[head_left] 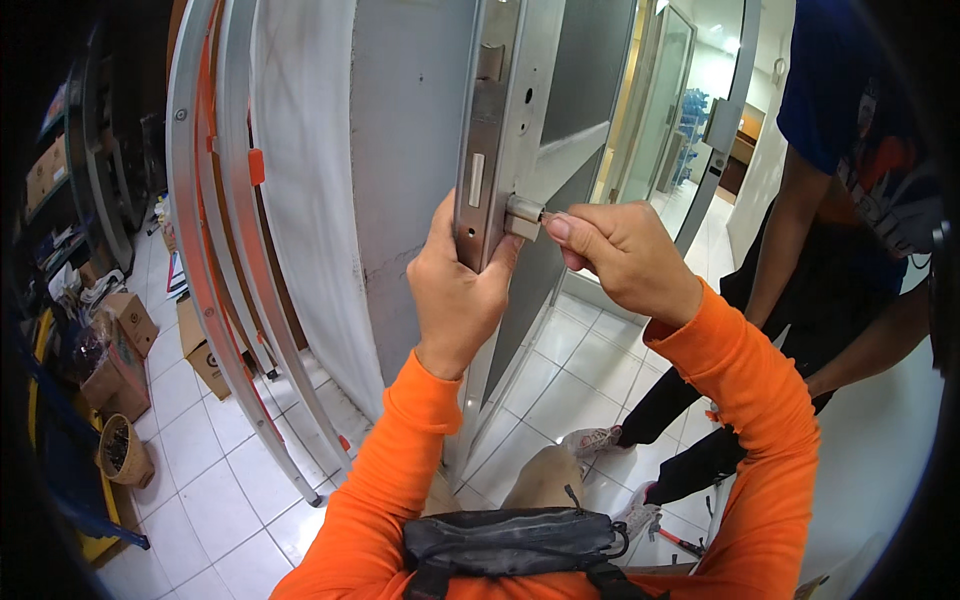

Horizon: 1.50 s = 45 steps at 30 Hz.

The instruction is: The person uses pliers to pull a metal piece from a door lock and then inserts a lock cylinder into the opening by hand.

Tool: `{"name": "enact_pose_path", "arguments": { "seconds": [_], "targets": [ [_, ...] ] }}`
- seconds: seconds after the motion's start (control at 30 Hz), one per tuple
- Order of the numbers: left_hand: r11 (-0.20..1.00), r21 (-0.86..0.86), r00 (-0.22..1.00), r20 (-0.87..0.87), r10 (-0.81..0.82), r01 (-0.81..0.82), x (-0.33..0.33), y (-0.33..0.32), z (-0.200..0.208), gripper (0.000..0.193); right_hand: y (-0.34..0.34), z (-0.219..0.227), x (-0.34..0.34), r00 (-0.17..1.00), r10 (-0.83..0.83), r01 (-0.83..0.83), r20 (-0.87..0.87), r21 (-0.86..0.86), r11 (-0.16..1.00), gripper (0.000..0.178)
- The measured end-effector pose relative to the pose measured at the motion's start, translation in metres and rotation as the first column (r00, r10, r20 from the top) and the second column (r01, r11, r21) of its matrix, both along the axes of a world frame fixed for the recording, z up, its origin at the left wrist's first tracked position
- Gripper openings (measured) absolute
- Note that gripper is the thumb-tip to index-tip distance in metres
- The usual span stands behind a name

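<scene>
The edge of a metal-framed door (575, 150) stands upright before me, with a mortise lock (477, 200) set in it. A silver lock cylinder (524, 212) sticks out of the door's right face. My left hand (458, 290) wraps round the door edge just below the lock, its thumb by the cylinder's underside. At the cylinder's outer end, my right hand (625, 250) pinches what looks like a key (545, 215), mostly hidden by thumb and fingers.
Right of the door another person in a dark blue shirt (815, 130) leans in, arms lowered. An aluminium ladder (205, 250) stands at left. Cardboard boxes (200, 345) and a woven basket (125, 452) line the tiled floor. A red-handled tool (680, 540) lies at lower right.
</scene>
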<state>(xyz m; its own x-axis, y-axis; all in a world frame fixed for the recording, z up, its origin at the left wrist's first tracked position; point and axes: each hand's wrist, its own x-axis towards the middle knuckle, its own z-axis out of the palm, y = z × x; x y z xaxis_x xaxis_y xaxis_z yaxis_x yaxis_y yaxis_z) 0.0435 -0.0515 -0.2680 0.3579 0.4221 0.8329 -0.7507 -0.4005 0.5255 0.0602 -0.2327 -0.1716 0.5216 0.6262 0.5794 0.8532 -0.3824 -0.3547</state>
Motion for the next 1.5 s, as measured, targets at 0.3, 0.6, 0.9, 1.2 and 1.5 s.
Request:
{"name": "enact_pose_path", "arguments": {
  "seconds": [0.3,0.6,0.9,1.2,1.5],
  "targets": [
    [0.997,-0.026,0.993,-0.092,-0.070,0.068,-0.012,-0.003,0.008,0.025,-0.006,0.001,0.006,0.999,0.045,-0.045,0.021,-0.006,0.999,0.039],
    [0.999,-0.018,0.999,0.001,-0.042,0.042,0.001,0.003,0.001,0.039,-0.010,0.011,0.013,0.524,0.068,0.202,0.849,-0.201,0.959,0.029],
    [0.999,0.014,0.999,-0.014,-0.037,0.038,0.002,0.003,0.002,0.033,-0.017,0.005,0.016,0.727,0.038,0.132,0.686,-0.193,0.972,0.034],
    [0.999,0.019,0.997,-0.072,-0.031,0.033,-0.005,0.004,0.002,0.039,-0.016,0.012,0.023,0.474,0.127,0.154,0.871,-0.224,0.962,0.029],
    [1.000,-0.008,0.997,-0.076,-0.027,0.026,-0.005,0.004,0.003,0.044,-0.018,0.016,0.019,0.437,0.143,0.163,0.888,-0.235,0.958,0.028]
  ]
}}
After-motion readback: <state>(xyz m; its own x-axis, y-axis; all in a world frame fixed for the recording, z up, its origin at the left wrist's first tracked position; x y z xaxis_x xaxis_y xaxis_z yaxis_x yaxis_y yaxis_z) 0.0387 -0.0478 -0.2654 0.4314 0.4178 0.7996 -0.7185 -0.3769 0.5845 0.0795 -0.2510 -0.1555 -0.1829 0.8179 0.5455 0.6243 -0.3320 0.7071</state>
